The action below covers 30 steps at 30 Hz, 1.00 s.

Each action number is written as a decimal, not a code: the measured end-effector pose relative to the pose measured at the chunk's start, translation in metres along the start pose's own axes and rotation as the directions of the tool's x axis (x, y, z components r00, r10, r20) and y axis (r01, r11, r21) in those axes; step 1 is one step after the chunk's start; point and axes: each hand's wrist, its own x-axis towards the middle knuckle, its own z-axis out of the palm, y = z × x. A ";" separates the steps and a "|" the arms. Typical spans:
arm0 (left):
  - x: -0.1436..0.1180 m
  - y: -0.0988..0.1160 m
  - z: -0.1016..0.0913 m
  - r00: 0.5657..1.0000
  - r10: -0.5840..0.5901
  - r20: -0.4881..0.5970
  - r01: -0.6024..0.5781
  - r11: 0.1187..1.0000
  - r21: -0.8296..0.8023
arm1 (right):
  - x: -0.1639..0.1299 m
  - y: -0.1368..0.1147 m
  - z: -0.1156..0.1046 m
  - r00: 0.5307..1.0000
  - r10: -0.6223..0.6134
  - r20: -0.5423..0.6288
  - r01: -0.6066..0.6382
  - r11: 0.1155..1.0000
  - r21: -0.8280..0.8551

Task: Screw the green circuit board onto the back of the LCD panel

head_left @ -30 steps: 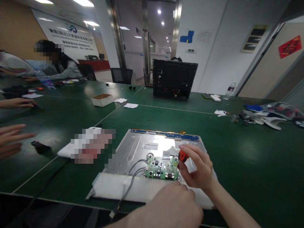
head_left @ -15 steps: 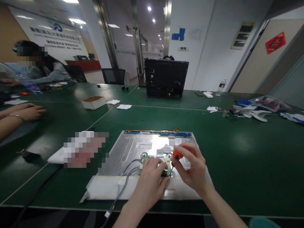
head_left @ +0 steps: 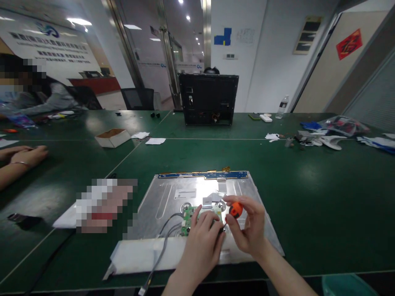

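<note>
A silver metal display panel (head_left: pixel 173 197) lies flat on the green table (head_left: pixel 324 193) in front of me. A small green circuit board (head_left: pixel 187 216) is mounted on its near half, with grey cables (head_left: pixel 168 224) running off it to the left and down. My left hand (head_left: pixel 202 244) rests on the board, fingers pressing on it. My right hand (head_left: pixel 248 228) grips an orange-handled screwdriver (head_left: pixel 236 209), tip pointing down at the board's right edge. A blue strip (head_left: pixel 203 175) runs along the panel's far edge.
A white foam sheet (head_left: pixel 138 255) lies under the panel's near edge. A black monitor casing (head_left: pixel 208 98) stands at the back. A cardboard box (head_left: pixel 112 137), paper scraps, a water bottle (head_left: pixel 281 107) and plastic parts (head_left: pixel 324 139) lie around. Another person's hands (head_left: pixel 21 156) rest at left.
My left hand came up from the near edge and settled on the circuit board. My right hand with the screwdriver stays at the board's right side. The view shifted slightly.
</note>
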 end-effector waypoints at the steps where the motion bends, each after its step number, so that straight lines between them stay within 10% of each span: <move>1: 0.000 0.001 0.001 1.000 0.006 -0.007 -0.006 1.000 0.011 | -0.003 0.001 0.000 1.000 -0.011 0.009 0.011 1.000 0.016; 19: -0.001 0.005 -0.001 1.000 -0.008 -0.012 0.008 0.998 0.059 | 0.013 -0.013 -0.004 0.975 -0.170 0.142 0.190 0.971 -0.143; 30: -0.008 0.005 0.004 0.993 -0.083 0.085 0.080 0.996 0.031 | 0.019 -0.028 0.000 0.996 -0.063 0.069 0.077 0.972 -0.223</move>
